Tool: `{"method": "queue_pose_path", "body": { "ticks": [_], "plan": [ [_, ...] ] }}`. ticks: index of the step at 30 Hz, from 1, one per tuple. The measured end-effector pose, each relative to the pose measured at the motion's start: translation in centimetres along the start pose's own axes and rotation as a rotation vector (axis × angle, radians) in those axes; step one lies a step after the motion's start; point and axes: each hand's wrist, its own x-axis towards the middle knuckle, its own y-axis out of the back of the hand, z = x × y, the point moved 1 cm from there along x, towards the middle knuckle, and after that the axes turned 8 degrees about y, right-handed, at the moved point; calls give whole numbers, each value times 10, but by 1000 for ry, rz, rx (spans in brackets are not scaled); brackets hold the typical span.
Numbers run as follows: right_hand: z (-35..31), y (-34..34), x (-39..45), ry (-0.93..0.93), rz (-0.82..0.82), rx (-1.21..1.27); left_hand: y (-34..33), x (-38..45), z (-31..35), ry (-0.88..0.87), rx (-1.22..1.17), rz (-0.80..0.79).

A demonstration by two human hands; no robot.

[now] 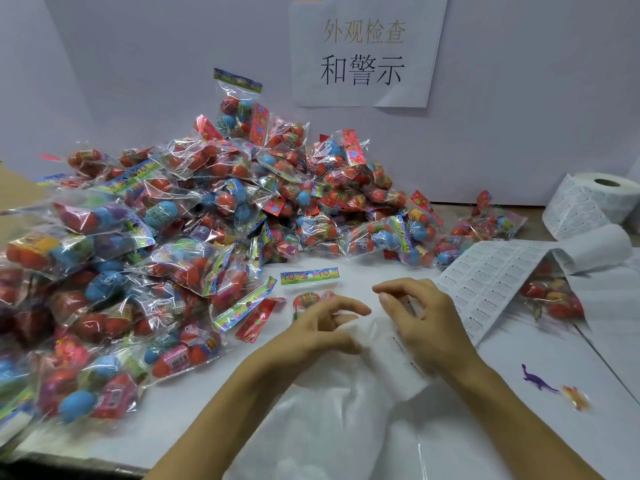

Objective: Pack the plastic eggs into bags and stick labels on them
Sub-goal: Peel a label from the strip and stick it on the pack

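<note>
Here, both hands work at mid-table over a white strip of label backing (391, 344) that runs toward the camera. The left hand (323, 327) is curled, fingers bent onto the strip's near-left edge; whether it's actually pinching can't be told. The right hand (420, 317) is arched, thumb and forefinger close together but w/ a gap, nothing clearly between them. Just behind the hands lies one bag of plastic eggs (308, 289), header card up. A big pile of packed bags (166, 237) fills the left and back of the table (207, 410). The label sheet (485, 275) unrolls from a roll (595, 199) at the right. A purple toy dinosaur (538, 380) lies near the right forearm.
</note>
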Motion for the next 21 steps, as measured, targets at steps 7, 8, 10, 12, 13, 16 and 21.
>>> {"method": "queue_pose_path", "body": {
  "ticks": [7, 8, 10, 12, 13, 16, 21],
  "plan": [
    [-6, -2, 0, 147, 57, -128, -8, -3, -5, 164, -18, -95],
    [-8, 0, 1, 184, 101, -152, -8, -3, -5, 168, -48, -57],
    [-9, 9, 2, 255, 144, -144, -7, -2, -5, 175, -129, 12],
    [-9, 17, 3, 221, 10, -40, -6, -1, -4, 182, -175, 23],
    [-9, 19, 2, 170, -100, 10, -6, -2, -4, 185, -177, 20],
    [-7, 16, 1, 106, -297, 34, -3, -2, -1, 171, -87, 5],
    [-6, 19, 2, 28, -331, 82, 1, -6, 1, 165, -80, -53]
  ]
}}
